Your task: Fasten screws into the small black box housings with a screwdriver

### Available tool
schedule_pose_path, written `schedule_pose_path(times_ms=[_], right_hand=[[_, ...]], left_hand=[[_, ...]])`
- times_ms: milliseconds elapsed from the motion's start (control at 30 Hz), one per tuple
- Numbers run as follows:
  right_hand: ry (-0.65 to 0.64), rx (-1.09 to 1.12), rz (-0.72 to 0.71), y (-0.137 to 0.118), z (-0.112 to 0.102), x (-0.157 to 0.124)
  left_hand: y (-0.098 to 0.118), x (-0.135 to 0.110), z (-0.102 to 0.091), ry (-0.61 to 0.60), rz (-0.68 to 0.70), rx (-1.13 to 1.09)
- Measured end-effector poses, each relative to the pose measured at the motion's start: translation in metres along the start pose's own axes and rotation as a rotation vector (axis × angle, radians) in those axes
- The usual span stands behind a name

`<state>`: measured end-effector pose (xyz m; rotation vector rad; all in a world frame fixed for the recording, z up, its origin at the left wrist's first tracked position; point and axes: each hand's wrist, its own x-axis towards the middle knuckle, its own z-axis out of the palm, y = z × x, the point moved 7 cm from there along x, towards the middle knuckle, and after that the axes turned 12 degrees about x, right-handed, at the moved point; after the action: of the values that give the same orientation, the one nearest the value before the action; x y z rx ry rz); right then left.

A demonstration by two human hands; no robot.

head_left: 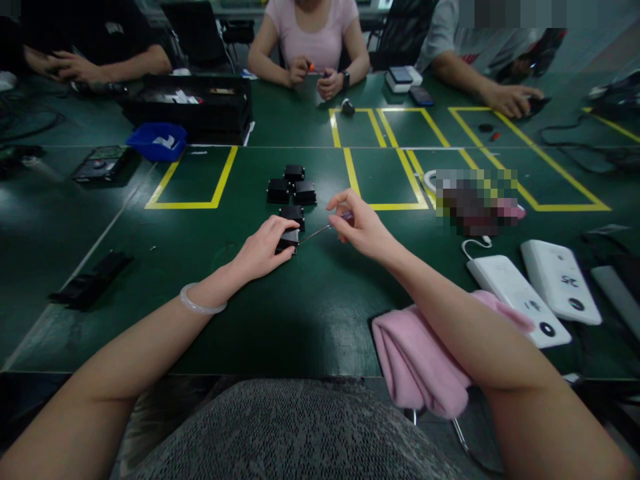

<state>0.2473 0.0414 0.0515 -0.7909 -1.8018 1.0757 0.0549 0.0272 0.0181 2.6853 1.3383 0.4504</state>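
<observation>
My left hand [265,247] is closed around a small black box [289,240] with screws at its corners, holding it down on the green table. In my right hand [357,223] is a screwdriver [320,231], gripped by its purplish handle. Its thin metal shaft points left, with the tip at the right side of the held box; whether it sits in a screw is too small to tell. Just beyond my left fingers lies another black box [292,215]. Behind that, three more similar boxes [293,173] are grouped close together.
A pink cloth [425,360] hangs over the table edge under my right forearm, near two white power banks [520,300]. Black strips [93,280] lie at left. Farther back are a blue bin [157,141], a black crate [200,110] and co-workers' hands [320,79].
</observation>
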Motion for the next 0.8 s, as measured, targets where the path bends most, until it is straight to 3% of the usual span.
schedule_pose_path(times_ms=[300,500,800], right_hand=[[0.041,-0.051,0.042,-0.0007,-0.0008,-0.0019],[0.044,-0.047,-0.031,-0.0038,0.0,-0.0014],[0.063,-0.085,0.025,-0.0048,-0.0018,-0.0024]], left_hand=[[0.0011,-0.0002,-0.0008,0.0,-0.002,-0.02],[0.0003,0.0,-0.0003,-0.008,-0.015,-0.017],[0.0003,0.0005,0.0014,0.007,0.007,-0.007]])
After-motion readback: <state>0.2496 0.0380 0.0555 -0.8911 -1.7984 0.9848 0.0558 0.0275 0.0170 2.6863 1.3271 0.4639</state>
